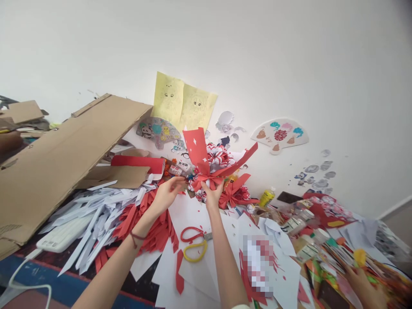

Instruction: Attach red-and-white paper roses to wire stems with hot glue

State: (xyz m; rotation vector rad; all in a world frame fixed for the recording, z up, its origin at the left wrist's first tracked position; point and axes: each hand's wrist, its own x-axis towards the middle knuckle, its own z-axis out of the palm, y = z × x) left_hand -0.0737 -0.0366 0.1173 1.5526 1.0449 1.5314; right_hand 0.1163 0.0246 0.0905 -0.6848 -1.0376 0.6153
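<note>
My right hand (213,195) pinches a red paper bow (197,150) at its gathered middle; its long tails with white diamond cut-outs spread upward and to the right. To its left my left hand (168,193) is held with fingers apart, nothing visible in it. A second red bow (232,196) rests just right of my right hand, against red-and-white folded paper balls (219,154). Between my forearms, scissors with red and yellow handles (205,249) lie on white paper sheets (193,274). Folded red paper strips (146,234) are heaped under my left forearm.
White folded strips (96,206) and a white power bank (61,236) lie left, under a leaning cardboard sheet (74,141). Bottles, including a yellow one (267,197), and craft items crowd the right. Another person's hand (367,285) is at lower right. Paper fans (280,135) hang on the wall.
</note>
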